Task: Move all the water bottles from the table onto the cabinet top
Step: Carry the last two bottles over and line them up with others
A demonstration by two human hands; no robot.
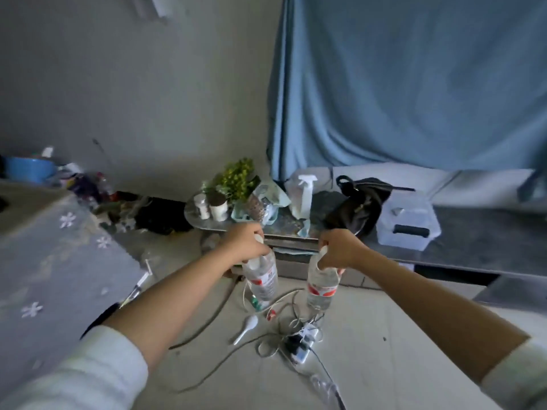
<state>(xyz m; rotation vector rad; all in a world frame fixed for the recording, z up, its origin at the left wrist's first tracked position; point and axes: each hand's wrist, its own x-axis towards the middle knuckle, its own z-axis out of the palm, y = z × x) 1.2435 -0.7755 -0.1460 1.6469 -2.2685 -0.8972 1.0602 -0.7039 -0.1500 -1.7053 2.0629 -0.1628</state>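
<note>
Carrying: the person holds one water bottle in each hand, both hanging in the air above the floor, short of the cabinet top [488,241] ahead.
Left hand: the left hand [243,243] is closed around the neck and cap of the left bottle [262,281], which hangs below the fist.
Right hand: the right hand [337,248] is closed the same way on the neck of the right bottle [322,287].
Long axis: both bottles hang nearly upright, caps up inside the fists, bases toward the floor; the left one tilts slightly.
Key relation: the cabinet's front edge lies just beyond both fists and at about their level, so the bases likely need lifting over it.
Nearer hand: the right hand looks better placed for the bare grey stretch, past the black bag [359,208] and the clear plastic box [407,221].
Crowding: the left end holds a plant [238,179], jars and a spray bottle [305,196], leaving little room there.
Underfoot: a power strip [302,341] and loose cables lie on the floor beneath the bottles.
</note>
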